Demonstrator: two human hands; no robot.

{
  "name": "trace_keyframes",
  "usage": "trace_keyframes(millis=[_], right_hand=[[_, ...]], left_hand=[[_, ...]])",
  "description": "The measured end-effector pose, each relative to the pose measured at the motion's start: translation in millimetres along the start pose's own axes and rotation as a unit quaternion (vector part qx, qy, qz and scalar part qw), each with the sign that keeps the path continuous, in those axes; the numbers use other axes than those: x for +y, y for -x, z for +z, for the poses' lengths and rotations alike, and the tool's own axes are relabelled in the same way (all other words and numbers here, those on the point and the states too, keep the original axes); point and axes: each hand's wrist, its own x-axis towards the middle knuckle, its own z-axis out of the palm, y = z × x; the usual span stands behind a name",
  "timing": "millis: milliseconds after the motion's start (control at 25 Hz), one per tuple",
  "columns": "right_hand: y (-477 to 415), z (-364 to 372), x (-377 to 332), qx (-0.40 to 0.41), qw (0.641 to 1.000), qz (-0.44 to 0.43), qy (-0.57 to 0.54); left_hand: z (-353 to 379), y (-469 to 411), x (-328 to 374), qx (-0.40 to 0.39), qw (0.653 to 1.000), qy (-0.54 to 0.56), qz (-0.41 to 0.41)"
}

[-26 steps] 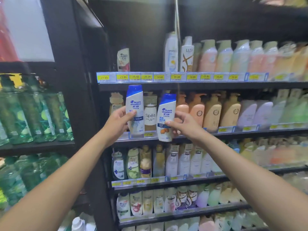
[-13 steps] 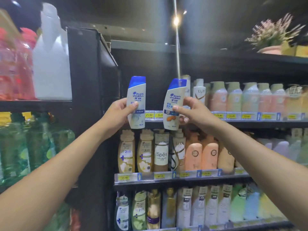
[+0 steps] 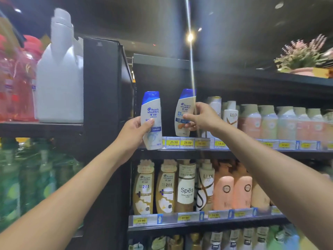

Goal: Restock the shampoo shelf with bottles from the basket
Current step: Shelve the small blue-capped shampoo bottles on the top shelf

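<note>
My left hand grips a white shampoo bottle with a blue cap, upright, its base hanging just in front of the top shelf's price strip. My right hand holds a second white, blue-capped bottle, tilted slightly left, over the left end of the top shelf, its base about level with the price strip. The space behind both bottles is dark. The basket is out of view.
A white LUX bottle and a row of pastel bottles fill the top shelf to the right. Gold and peach bottles stand on the shelf below. A black upright panel borders the left; a white jug stands beyond it.
Both hands have risen with their bottles from the second shelf up to the top shelf. The right bottle has moved in over the shelf edge.
</note>
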Motion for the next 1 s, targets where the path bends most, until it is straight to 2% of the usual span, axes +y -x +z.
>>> trace_keyframes(millis=[200,440,600,680,760,840,880,1000], right_hand=[[-8.5,10.0,10.5,-0.021,0.997,0.065,0.034],[-6.3,9.6,12.7,0.000,0.994,0.083,0.077],[-2.9,8.9,5.2,-0.005,0.986,0.079,0.149],[2.4,10.7,1.3,0.028,0.970,0.055,0.236],[5.7,11.6,-0.6,0.148,0.924,-0.067,0.347],[6.4,12.5,-5.9,0.215,0.848,-0.221,0.432],[5.3,12.4,-10.7,0.203,0.810,-0.249,0.491],[-3.4,11.7,-19.0,0.112,0.716,-0.196,0.661]], left_hand=[[1.7,-2.1,-3.4,0.013,1.000,0.017,-0.006],[1.3,-6.0,-8.5,0.018,1.000,0.025,-0.007],[1.3,-8.0,-10.4,0.018,0.999,0.026,-0.010],[0.6,-8.6,-10.9,0.017,0.999,0.032,-0.010],[-0.1,-8.8,-11.3,0.015,0.999,0.033,-0.010],[-0.2,-8.5,-12.0,0.016,0.999,0.032,-0.008],[0.0,-8.1,-11.9,0.018,0.999,0.033,-0.008],[0.6,-7.3,-11.1,0.018,0.999,0.041,-0.009]])
